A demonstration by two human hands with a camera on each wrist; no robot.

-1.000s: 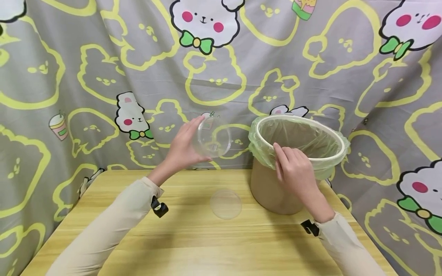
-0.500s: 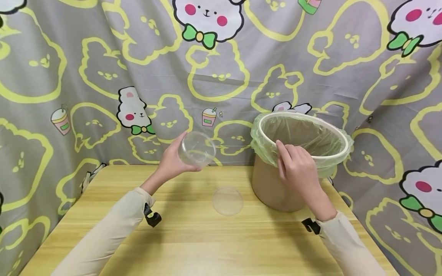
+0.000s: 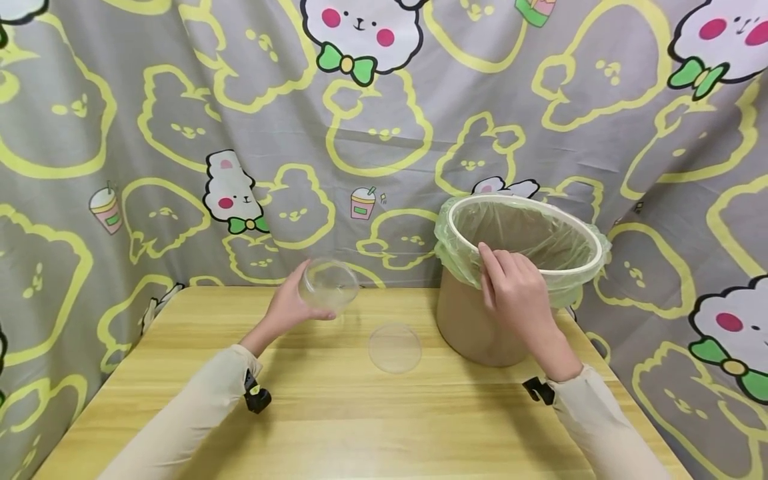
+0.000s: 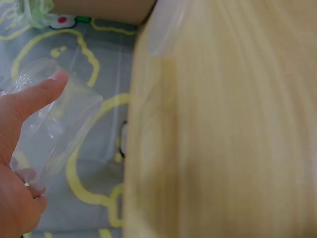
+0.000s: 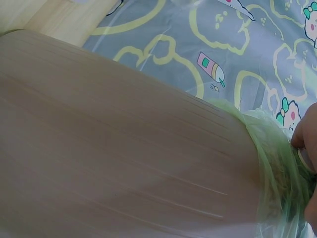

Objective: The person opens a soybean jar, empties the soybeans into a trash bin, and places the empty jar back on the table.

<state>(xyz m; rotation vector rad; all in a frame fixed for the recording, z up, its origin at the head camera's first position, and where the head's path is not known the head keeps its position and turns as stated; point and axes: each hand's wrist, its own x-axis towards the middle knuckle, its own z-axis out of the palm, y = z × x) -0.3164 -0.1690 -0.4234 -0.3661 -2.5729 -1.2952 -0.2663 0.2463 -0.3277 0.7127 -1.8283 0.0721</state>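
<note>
My left hand [image 3: 287, 305] holds a clear round plastic tub [image 3: 330, 285] by its side, tilted, over the far part of the table. In the left wrist view the thumb lies across the wall of this see-through tub [image 4: 64, 126]. A brown trash bin [image 3: 471, 327] stands at the back right, lined with a thin green garbage bag [image 3: 450, 250] folded over its pale rim ring [image 3: 567, 271]. My right hand [image 3: 519, 290] pinches the near rim of the bin, over the bag. Flat on the table between both arms lies a clear round lid [image 3: 395, 348].
The light wooden table [image 3: 360, 427] runs back to a grey patterned curtain [image 3: 384, 167], which also hangs along both sides. Black wrist mounts [image 3: 258, 395] stick out below the sleeves.
My left hand has brought the tub left and down, from against the curtain to lower near the table's back edge. My right hand keeps its hold on the bin rim.
</note>
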